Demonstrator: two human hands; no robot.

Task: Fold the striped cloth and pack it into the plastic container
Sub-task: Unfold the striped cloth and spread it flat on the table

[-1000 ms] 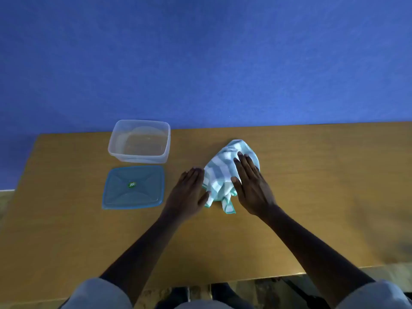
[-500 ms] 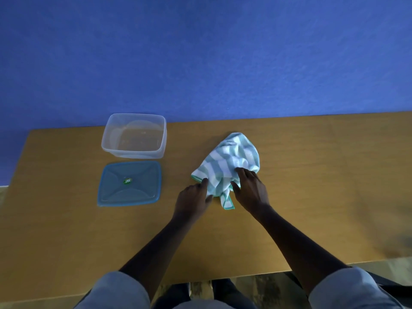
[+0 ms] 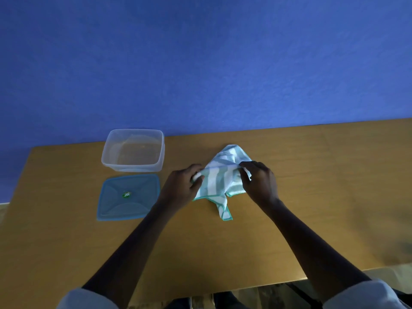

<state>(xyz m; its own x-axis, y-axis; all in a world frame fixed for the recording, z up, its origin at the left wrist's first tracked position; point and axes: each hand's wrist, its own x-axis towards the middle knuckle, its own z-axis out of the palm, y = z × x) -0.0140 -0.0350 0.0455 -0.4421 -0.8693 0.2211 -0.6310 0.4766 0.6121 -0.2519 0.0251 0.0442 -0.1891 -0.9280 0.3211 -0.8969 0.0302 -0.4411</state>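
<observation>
Crumpled teal-striped cloth (image 3: 219, 181), both hands

One small round green sticker (image 3: 126, 194) at the centre of the blue lid (image 3: 116, 208), bearing pale lettering too small and blurred to read; nothing else lettered.

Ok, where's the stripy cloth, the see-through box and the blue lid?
striped cloth (image 3: 217, 179): head view, on its white and teal stripes.
plastic container (image 3: 133, 168): head view, on its near wall.
blue lid (image 3: 116, 201): head view, on its flat top.
</observation>
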